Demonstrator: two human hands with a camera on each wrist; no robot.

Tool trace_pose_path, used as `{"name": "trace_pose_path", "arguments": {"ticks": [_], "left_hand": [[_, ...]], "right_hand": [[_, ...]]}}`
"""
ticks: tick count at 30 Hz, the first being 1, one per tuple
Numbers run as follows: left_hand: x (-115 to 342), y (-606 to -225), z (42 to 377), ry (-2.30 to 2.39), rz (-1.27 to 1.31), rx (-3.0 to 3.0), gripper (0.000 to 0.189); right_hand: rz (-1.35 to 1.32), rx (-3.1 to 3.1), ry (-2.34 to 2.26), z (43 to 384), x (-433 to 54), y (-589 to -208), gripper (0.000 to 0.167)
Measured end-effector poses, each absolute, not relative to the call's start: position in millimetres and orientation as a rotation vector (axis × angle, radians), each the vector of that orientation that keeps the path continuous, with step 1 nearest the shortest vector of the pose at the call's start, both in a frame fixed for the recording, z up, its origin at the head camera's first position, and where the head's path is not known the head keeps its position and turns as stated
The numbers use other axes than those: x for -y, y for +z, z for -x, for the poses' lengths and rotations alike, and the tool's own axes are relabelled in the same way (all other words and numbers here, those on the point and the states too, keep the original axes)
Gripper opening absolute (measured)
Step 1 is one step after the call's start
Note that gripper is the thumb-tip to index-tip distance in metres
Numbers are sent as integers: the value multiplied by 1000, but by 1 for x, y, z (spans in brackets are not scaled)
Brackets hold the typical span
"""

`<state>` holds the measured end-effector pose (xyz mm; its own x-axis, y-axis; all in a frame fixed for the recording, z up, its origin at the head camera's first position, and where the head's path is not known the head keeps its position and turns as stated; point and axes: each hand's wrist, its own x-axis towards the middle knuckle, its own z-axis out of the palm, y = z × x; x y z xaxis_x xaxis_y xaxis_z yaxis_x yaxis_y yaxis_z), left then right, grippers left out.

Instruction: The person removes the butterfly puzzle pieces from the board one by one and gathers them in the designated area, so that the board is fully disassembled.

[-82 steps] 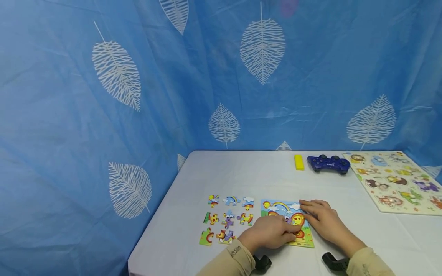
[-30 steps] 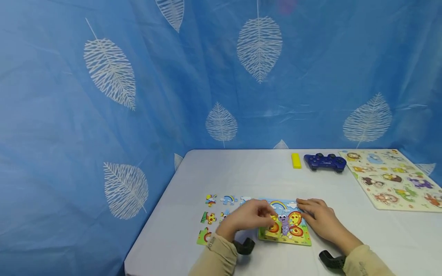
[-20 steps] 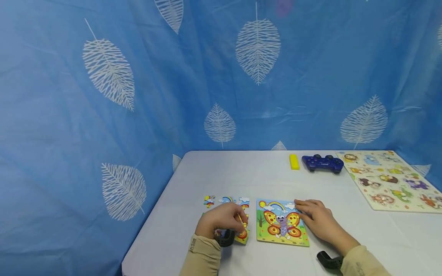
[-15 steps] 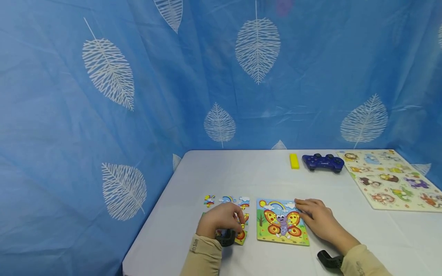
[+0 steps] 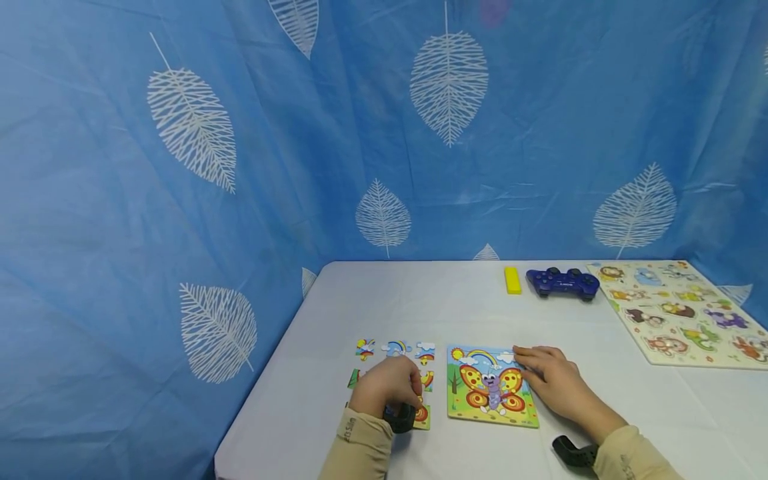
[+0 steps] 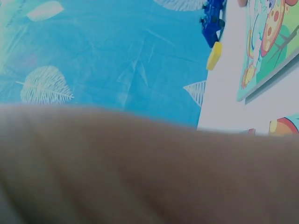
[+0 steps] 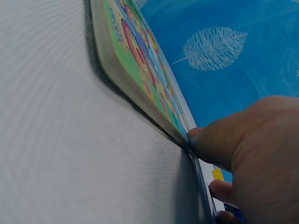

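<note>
In the head view my left hand point(image 5: 389, 385) bends over the lower right of a group of loose jigsaw pieces. Its fingertips pinch a green-and-red puzzle piece point(image 5: 423, 418) low against the table. The back of this hand fills the lower half of the left wrist view and hides the fingers there. A square butterfly puzzle board point(image 5: 480, 408) lies flat to the right of the pieces. My right hand point(image 5: 555, 381) rests at the board's upper right corner, fingers fairly straight. In the right wrist view its thumb point(image 7: 210, 142) touches the board's edge.
Loose pieces such as the rainbow piece point(image 5: 397, 347) and cloud piece point(image 5: 426, 352) lie in rows, partly under the left hand. Farther back are a yellow block point(image 5: 513, 281), a blue game controller point(image 5: 563, 283) and an animal puzzle board point(image 5: 678, 313). A blue leaf-patterned curtain point(image 5: 336, 133) stands behind the table.
My left hand has carried the piece from over the butterfly board leftward to the loose pieces, then turned it square with the rows. The right hand has stayed at the board's corner.
</note>
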<state>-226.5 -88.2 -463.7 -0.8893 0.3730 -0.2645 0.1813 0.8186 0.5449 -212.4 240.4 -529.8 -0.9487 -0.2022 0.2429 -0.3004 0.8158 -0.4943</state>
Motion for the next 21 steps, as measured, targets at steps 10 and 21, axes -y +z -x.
{"name": "trace_pose_path", "arguments": {"ticks": [10,21], "left_hand": [[88,-465,226,657,-405,-2694,26],[87,-456,232,828,-518,-2807,27]], "right_hand": [[-396,2818,798,213,-240,-529,36],[-378,2832,819,212,-240,-532,36]]}}
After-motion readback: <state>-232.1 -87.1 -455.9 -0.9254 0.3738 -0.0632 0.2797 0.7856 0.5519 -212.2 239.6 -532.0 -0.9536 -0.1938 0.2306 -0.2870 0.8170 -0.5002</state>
